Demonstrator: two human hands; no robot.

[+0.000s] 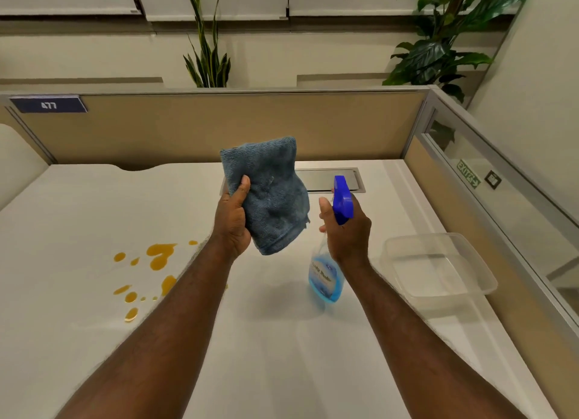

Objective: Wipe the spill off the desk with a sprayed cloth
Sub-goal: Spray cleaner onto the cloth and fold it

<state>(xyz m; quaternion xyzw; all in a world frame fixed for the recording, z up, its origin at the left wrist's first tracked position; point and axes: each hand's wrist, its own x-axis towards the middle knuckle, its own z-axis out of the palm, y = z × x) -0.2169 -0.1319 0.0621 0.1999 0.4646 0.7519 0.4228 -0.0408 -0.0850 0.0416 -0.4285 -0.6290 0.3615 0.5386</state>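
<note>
My left hand (233,223) holds a folded blue-grey cloth (269,196) upright above the middle of the white desk (78,205). My right hand (346,234) grips the neck of a clear spray bottle (326,277) with blue liquid and a blue trigger head, lifted off the desk. The nozzle points left at the cloth, a short gap away. An orange spill (158,255) of several drops and blotches lies on the desk at the left, partly hidden behind my left forearm.
A clear plastic tub (438,265) stands on the desk at the right. A grey cable hatch (329,180) is set into the desk behind the cloth. Tan partition walls (188,127) close off the back and right sides.
</note>
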